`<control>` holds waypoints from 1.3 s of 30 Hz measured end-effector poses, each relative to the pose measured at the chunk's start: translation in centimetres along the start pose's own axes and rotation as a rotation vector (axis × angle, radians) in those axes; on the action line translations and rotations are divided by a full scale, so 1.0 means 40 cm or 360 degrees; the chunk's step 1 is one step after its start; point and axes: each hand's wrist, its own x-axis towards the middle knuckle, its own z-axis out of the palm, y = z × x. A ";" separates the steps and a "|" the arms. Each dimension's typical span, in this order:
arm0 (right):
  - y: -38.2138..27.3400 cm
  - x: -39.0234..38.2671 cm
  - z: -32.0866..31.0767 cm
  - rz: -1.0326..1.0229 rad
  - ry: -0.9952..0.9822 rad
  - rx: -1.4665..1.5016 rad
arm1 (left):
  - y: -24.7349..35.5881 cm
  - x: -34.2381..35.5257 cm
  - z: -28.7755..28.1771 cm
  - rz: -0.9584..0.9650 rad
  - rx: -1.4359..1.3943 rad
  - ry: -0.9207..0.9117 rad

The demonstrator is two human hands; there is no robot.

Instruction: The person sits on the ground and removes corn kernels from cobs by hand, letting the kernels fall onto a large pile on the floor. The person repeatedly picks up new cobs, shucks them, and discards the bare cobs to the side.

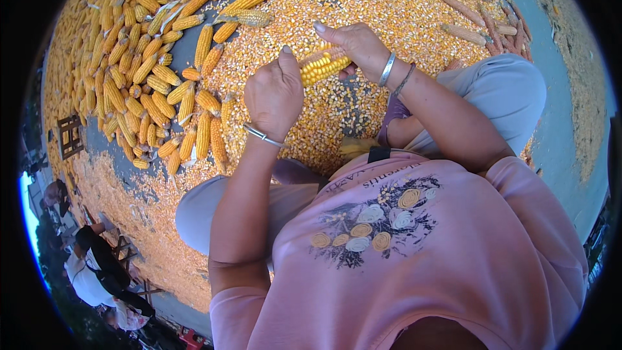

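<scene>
Outdoor ground carpeted with loose kernels (389, 0), cob pile (139, 71) at left. Both hands grip one corn cob (324, 65) mid-shelling: left hand (273, 94) fisted on one end, right hand (356, 45) wrapped on the other. Next likely needs a twist to strip remaining kernels.

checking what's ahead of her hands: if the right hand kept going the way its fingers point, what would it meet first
The right hand grips a corn cob, fingers pointing up-left. Straight on, it would likely meet the loose kernels on the ground first, then the pile of whole cobs; depth is unclear.
</scene>
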 end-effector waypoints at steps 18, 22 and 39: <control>-0.053 -0.006 -0.016 -0.0239 -0.0554 -0.0049 | -0.075 0.008 -0.028 -0.1124 -0.1383 -0.0273; -0.044 -0.013 0.010 -0.0252 -0.0236 -0.0230 | -0.088 0.010 -0.019 -0.0891 -0.1069 -0.0293; -0.035 -0.015 0.011 -0.0226 -0.0129 0.0027 | -0.001 -0.019 -0.019 -0.0776 -0.1545 -0.0816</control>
